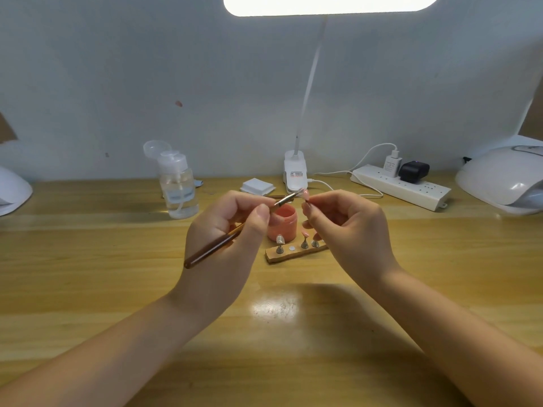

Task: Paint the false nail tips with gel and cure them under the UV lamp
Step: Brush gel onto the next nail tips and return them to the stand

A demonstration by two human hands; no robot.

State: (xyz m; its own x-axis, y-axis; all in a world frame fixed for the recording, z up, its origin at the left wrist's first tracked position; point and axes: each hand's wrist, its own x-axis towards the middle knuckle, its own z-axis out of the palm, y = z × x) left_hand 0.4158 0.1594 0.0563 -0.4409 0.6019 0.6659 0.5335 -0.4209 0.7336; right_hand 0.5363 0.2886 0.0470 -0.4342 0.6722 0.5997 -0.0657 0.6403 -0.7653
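Presently, pink nail tip (305, 194) is held up above the table, approx. centre of view, on a small holder stem pinched betw. thumb and fingers of right hand (346, 227); remaining fingers loosely curled. Brush (235, 230) sits pen-style in left hand (226, 230), thumb and forefinger pressed together on the metal ferrule, bristle end touching or just beside the tip; contact cannot be confirmed at this res. Step in hand, by judgement: gel coat going on this one tip. Below the hands, wooden stand (293, 253) carries three more stems: one w/ a pale unpainted-looking tip, one w/ a pink tip, third partly hidden by right hand; one slot bare. Pink gel pot (283, 218) stands open just behind the stand. Next move likely calls for even strokes to the tip edge w/o flooding, then resetting the stem in the bare slot. UV lamp (499, 180) sits far right on table (88, 274), well apart from the work; curing not yet begun. Also noted: pump bottle (177, 186), wipe pads (257, 185), desk lamp base (295, 174), power strip (402, 186).
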